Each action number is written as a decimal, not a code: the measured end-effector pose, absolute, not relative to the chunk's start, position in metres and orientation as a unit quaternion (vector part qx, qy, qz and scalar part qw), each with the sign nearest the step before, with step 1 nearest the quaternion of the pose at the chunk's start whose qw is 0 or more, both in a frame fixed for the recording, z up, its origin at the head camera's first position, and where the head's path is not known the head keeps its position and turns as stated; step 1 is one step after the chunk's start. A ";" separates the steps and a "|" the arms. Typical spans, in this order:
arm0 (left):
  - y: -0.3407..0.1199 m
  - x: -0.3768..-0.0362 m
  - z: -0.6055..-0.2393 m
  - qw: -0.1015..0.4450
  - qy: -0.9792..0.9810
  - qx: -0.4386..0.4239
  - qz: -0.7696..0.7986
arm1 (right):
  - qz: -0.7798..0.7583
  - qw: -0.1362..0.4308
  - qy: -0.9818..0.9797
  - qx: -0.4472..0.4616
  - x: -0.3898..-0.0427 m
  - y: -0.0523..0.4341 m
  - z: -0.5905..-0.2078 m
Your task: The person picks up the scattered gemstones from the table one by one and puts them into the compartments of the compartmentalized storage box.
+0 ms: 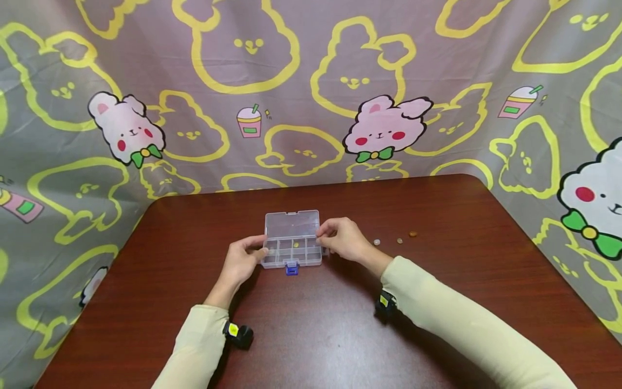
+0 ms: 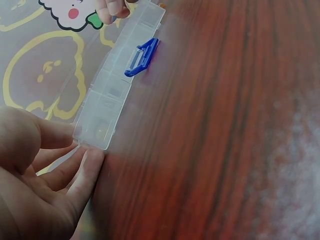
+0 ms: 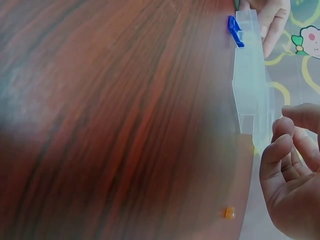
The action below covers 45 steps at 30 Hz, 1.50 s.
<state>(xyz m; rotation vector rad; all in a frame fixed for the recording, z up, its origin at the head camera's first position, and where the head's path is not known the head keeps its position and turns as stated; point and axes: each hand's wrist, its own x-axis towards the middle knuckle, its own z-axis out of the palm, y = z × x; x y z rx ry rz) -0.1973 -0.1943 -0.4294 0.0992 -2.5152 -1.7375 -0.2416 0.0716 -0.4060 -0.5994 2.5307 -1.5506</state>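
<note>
A clear plastic compartment box (image 1: 292,263) lies on the table, its lid (image 1: 292,224) raised at the back and its blue latch (image 1: 292,269) at the front. My left hand (image 1: 241,260) grips the box's left end between thumb and fingers, seen close up in the left wrist view. At the right end, my right hand (image 1: 344,238) has its fingertips at the rim near the hinge, thumb and finger drawn together; I cannot tell whether they pinch anything. A small yellowish bead (image 1: 296,245) sits in a back compartment.
To the right of the right hand lie a whitish bead (image 1: 377,242), a pale bead (image 1: 400,241) and an amber bead (image 1: 413,234). The brown table (image 1: 311,324) ends at the back against a patterned curtain (image 1: 301,151).
</note>
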 end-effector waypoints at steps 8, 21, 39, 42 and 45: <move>-0.195 -0.196 -0.429 0.041 -0.821 0.034 -0.568 | -0.520 0.060 0.829 -0.195 -0.242 0.062 -0.406; -0.195 -0.196 -0.428 0.046 -0.821 0.034 -0.567 | -0.515 0.058 0.832 -0.196 -0.241 0.062 -0.408; -0.194 -0.196 -0.430 0.046 -0.824 0.033 -0.564 | -0.488 0.038 0.855 -0.175 -0.244 0.091 -0.403; -0.194 -0.196 -0.429 0.046 -0.823 0.034 -0.565 | -0.483 0.036 0.859 -0.165 -0.246 0.099 -0.402; -0.194 -0.196 -0.429 0.045 -0.822 0.033 -0.567 | -0.479 0.034 0.863 -0.159 -0.247 0.109 -0.402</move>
